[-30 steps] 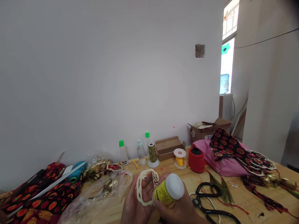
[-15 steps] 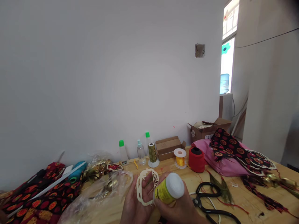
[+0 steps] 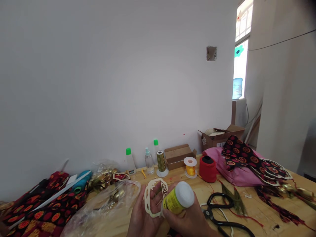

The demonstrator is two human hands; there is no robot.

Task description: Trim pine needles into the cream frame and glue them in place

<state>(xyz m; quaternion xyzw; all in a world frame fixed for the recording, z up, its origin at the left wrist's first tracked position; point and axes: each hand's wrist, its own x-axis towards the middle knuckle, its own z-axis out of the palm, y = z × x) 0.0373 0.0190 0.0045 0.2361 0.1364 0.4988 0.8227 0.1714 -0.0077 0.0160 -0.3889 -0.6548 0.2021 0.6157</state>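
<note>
My left hand [image 3: 142,214] is turned palm up beneath a pale openwork cutout frame [image 3: 147,204], supporting it with the fingers curled behind. The frame has a rounded outline and a lattice pattern on its right side. My right hand [image 3: 190,219] is wrapped round a yellow-labelled bottle [image 3: 174,200]. The bottle is tipped, its white base facing up and its lower end close to the frame's lower right edge. Whether that end touches the frame is hidden by my right hand. Black-handled scissors [image 3: 209,210] lie just right of my right hand.
Behind the hands stand a green thread spool [image 3: 161,161], a yellow cord spool [image 3: 190,168], a red thread cone [image 3: 207,169] and a clear spray bottle [image 3: 149,163]. A plastic bag [image 3: 106,207] and patterned fabric [image 3: 56,207] cover the left. Pink cloth [image 3: 232,176] lies right.
The bottle has tilted slightly in my right hand, and its base has shifted a little upward. My left hand and the cutout frame have hardly moved.
</note>
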